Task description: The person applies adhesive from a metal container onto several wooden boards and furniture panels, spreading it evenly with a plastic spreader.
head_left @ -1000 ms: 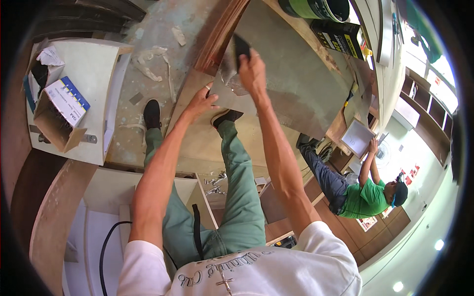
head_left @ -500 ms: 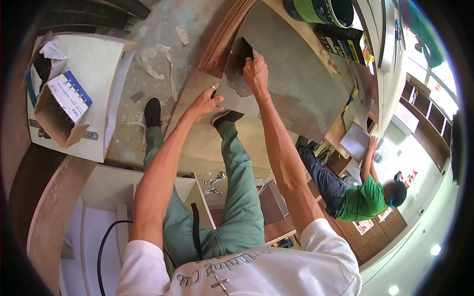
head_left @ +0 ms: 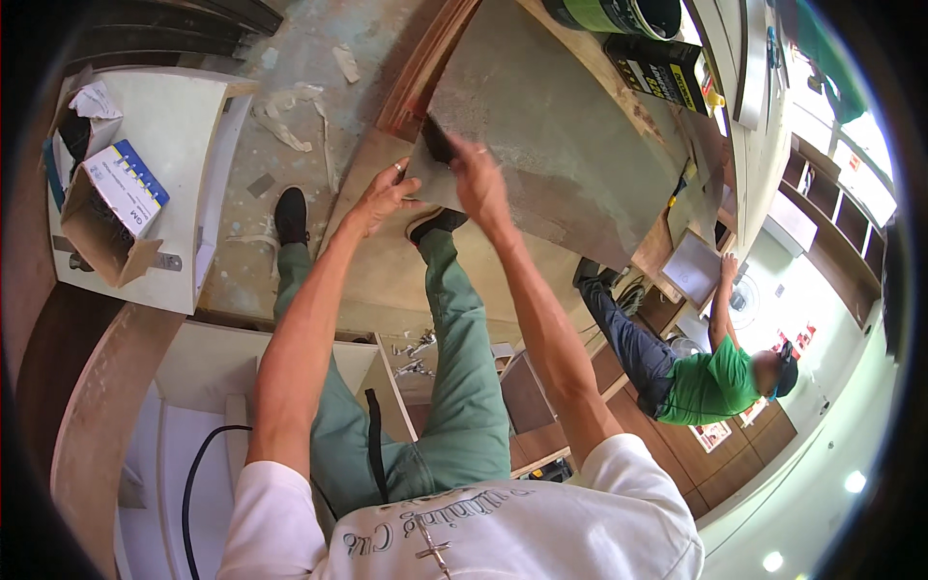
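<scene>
A large grey sheet (head_left: 570,126) lies in front of me, its surface streaked and mottled with a darker smear. My right hand (head_left: 480,188), slightly blurred, grips a dark flat spreader (head_left: 437,141) against the sheet's left edge, close to its near corner. At that corner my left hand (head_left: 380,201) has its thumb and fingers closed around the sheet's edge. The two hands are close together but apart. Beneath the sheet's near end shows a pale wooden board (head_left: 387,275).
Upper right are a black tub (head_left: 623,17) and a black-and-yellow package (head_left: 657,72). A white cabinet (head_left: 174,106) carrying an open cardboard box (head_left: 111,217) stands left. A co-worker in a green shirt (head_left: 706,382) works at right. Scraps litter the floor (head_left: 280,164).
My right hand has drawn the spreader down and left along the sheet toward my left hand. My left hand has barely moved. The co-worker's arm has shifted slightly.
</scene>
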Motion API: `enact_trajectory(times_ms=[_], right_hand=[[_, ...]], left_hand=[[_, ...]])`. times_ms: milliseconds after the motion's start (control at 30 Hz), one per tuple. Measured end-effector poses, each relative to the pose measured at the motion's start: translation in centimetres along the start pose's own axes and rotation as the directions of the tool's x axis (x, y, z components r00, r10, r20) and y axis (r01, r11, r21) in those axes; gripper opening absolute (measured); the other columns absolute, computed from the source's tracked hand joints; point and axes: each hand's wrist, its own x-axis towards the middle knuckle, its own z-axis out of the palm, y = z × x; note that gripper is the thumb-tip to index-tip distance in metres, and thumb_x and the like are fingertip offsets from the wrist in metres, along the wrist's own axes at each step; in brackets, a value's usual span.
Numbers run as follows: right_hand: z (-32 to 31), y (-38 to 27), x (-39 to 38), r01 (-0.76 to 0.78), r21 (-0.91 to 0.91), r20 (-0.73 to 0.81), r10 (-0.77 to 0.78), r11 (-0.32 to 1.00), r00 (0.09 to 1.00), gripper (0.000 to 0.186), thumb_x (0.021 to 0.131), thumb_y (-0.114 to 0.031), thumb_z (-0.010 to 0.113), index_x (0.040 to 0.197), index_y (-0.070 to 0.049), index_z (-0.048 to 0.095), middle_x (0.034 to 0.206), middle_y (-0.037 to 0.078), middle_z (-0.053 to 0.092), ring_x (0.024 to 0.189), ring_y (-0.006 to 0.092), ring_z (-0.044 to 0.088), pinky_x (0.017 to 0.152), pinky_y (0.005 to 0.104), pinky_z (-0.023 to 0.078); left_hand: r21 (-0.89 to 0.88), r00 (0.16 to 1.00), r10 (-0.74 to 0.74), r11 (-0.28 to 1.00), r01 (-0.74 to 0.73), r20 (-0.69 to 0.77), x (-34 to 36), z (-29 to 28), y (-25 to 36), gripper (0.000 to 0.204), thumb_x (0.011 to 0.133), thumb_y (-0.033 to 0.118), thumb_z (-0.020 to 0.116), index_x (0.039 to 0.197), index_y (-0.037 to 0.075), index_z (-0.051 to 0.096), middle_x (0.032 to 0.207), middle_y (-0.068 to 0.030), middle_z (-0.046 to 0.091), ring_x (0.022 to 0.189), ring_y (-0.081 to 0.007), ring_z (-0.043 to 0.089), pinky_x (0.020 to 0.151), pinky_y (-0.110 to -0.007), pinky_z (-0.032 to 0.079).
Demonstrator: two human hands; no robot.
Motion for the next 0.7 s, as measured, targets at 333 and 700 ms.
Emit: enact_trajectory(times_ms=[333, 700], right_hand=[[1.2, 1.5, -0.6, -0.16, -0.049, -0.055, 0.157, 0.986, 0.986, 0.036, 0.1, -0.005, 0.056, 0.135, -0.009, 0.066, 0.116, 0.024, 0.069, 0.106, 0.0467, 0.066, 0.087, 0.0532, 0.054], [0.6, -7.8, -2.8, -0.036, 0.142, 0.258, -0.002, 0.989, 0.966, 0.046, 0.091, 0.001, 0.057, 0.134, -0.008, 0.066, 0.111, 0.021, 0.069, 0.103, 0.0455, 0.067, 0.084, 0.0534, 0.054]], left_hand=[[-0.283, 0.997, -0.006, 0.959, 0.028, 0.079, -0.3, 0.7, 0.4, 0.065, 0.104, 0.051, 0.047, 0.151, 0.007, 0.053, 0.144, -0.0066, 0.062, 0.133, -0.0231, 0.057, 0.111, -0.046, 0.046], [-0.548, 0.957, 0.184, 0.836, -0.032, 0.224, 0.5, -4.1, -4.1, 0.055, 0.107, 0.045, 0.04, 0.137, 0.004, 0.063, 0.13, -0.0076, 0.068, 0.119, -0.0236, 0.066, 0.106, -0.051, 0.053]])
